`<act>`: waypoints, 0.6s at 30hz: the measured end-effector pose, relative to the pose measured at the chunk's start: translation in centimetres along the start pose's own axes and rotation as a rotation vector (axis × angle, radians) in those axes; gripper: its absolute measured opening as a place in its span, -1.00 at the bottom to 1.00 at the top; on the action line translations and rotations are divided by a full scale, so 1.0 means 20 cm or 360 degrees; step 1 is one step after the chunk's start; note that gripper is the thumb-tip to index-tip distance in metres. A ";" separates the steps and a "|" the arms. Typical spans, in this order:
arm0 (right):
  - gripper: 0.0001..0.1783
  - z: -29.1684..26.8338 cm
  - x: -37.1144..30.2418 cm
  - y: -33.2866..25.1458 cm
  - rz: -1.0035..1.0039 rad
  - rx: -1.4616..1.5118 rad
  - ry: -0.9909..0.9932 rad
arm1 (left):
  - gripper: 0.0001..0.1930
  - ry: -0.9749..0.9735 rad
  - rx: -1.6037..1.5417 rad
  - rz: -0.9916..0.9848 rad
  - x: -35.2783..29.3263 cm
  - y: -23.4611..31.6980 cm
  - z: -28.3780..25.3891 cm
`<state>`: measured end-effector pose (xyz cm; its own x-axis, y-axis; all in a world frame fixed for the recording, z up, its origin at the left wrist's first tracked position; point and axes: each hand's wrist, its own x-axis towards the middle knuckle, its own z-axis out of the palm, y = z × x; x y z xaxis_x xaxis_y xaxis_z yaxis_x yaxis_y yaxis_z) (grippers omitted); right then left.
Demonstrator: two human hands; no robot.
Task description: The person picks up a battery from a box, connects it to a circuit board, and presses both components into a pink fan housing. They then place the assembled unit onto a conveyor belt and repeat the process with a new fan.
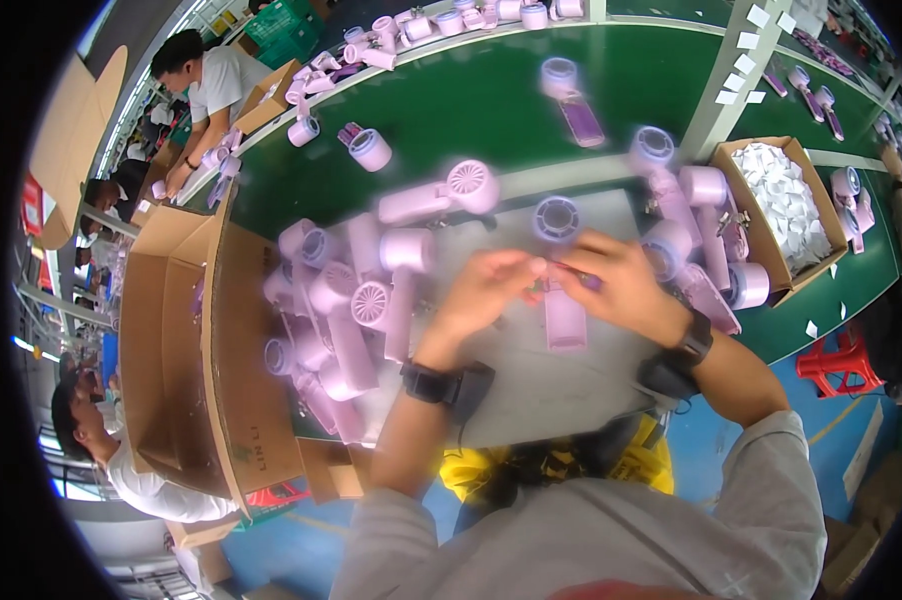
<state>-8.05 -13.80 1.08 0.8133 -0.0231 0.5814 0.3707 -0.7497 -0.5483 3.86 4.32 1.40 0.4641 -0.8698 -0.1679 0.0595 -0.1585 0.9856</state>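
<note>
A pink handheld fan (565, 325) lies on the grey work mat (501, 385), its round head pointing away from me and its handle toward me. Across its neck bends my right hand (621, 285), closed, with fingers gripping the fan. My left hand (486, 295) is closed in a pinch at the fan's left side; whatever its fingertips hold is too small and blurred to make out. A heap of similar pink fans (346, 310) rests left of my left hand. More pink fan bodies (706, 215), some with metal parts showing, are piled beyond my right hand.
At the left stands a large cardboard box (256, 350). A carton of white folded pieces (801, 255) sits at the right, near a metal post (726, 90). Single fans lie on the green table (451, 100), with a row along its far edge. Co-workers are at the left.
</note>
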 end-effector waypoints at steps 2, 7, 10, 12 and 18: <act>-0.83 -0.01 0.00 -0.01 0.0013 -0.0024 -0.0036 | -0.75 -0.0022 -0.0094 0.0020 0.00 0.00 0.00; -0.88 -0.03 0.00 -0.02 -0.0090 -0.0253 -0.0107 | -0.74 0.0025 -0.0316 -0.0015 -0.01 0.01 0.01; -0.86 -0.02 0.00 -0.02 -0.0133 -0.0292 -0.0122 | -0.75 0.0003 -0.0360 -0.0080 0.00 0.00 -0.01; -0.84 0.00 -0.01 -0.02 -0.0087 -0.0194 -0.0155 | -0.75 -0.0007 -0.0385 -0.0114 -0.01 -0.01 -0.02; -0.87 0.00 -0.01 -0.06 0.0138 0.0149 -0.0171 | -0.77 -0.0051 -0.0223 -0.0067 -0.01 0.01 -0.01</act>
<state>-8.60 -12.92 1.52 0.8855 -0.0105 0.4646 0.3330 -0.6829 -0.6502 3.93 4.61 1.63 0.4304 -0.8784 -0.2077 0.2025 -0.1303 0.9706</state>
